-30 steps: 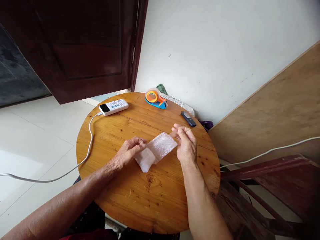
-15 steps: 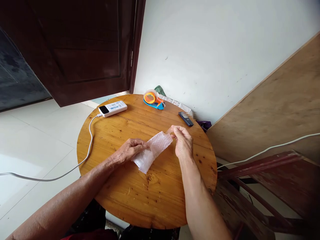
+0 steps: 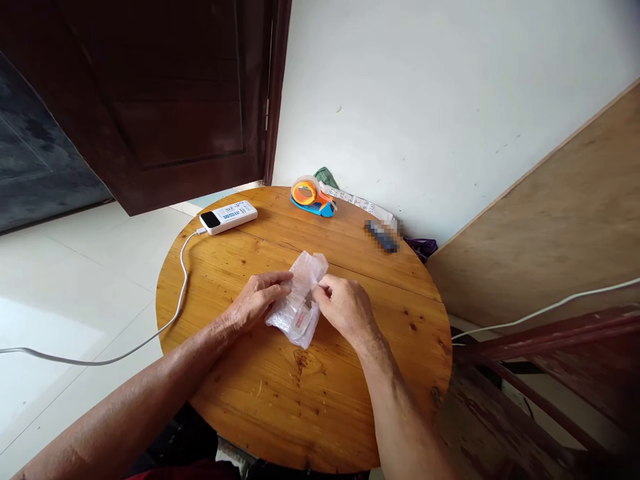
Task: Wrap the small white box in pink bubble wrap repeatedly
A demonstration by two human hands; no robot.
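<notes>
A piece of clear bubble wrap (image 3: pixel 307 270) lies crumpled on the round wooden table (image 3: pixel 240 407) in front of me. Through its near part shows a small pale item with red marks (image 3: pixel 301 319), whose kind I cannot make out. My left hand (image 3: pixel 257 298) holds the left edge of the wrap between thumb and fingers. On the opposite side, my right hand (image 3: pixel 347 310) pinches the right edge, its fingers curled. Whatever sits between those fingertips besides the wrap is hidden.
A tape dispenser (image 3: pixel 314 197) in orange and blue stands at the table's far side. A white power bank (image 3: pixel 233 217) with a plugged-in cable (image 3: pixel 183 287) lies at the far left. At the far right is a dark, blurred-out object (image 3: pixel 381 236). A wall (image 3: pixel 425 100) rises behind.
My right hand has moved from the wrap's far end, where it held a clear strip, nearer to its right edge. The wrap has turned more upright, and the red-marked item now shows.
</notes>
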